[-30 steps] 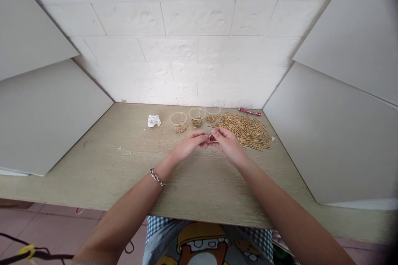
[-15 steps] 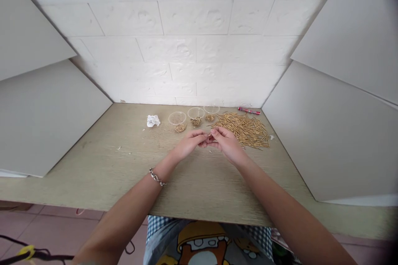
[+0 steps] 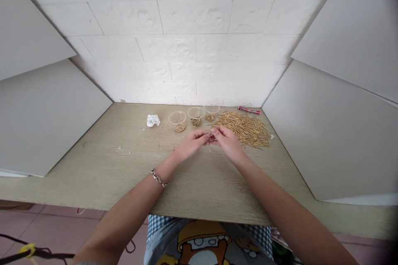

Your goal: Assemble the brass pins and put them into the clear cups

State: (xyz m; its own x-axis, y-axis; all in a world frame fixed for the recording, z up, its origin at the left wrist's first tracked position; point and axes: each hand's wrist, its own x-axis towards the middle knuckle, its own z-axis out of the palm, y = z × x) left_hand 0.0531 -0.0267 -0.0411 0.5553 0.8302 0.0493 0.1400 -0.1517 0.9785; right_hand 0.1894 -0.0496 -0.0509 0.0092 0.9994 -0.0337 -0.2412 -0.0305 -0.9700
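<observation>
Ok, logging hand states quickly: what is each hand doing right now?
Left hand: closed, fingertips beside the right hand; holding unclear.
Right hand: closed, pinching a small gold piece.

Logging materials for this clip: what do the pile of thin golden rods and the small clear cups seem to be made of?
The thin rods look like metal, possibly brass, given their yellow sheen and straight, stiff lines, though they are too small to be sure. The small cups look like thin, glossy clear plastic, with see-through walls and a fine rim.

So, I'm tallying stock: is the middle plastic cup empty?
Not empty: a small heap of golden pins sits inside the clear cup.
</observation>
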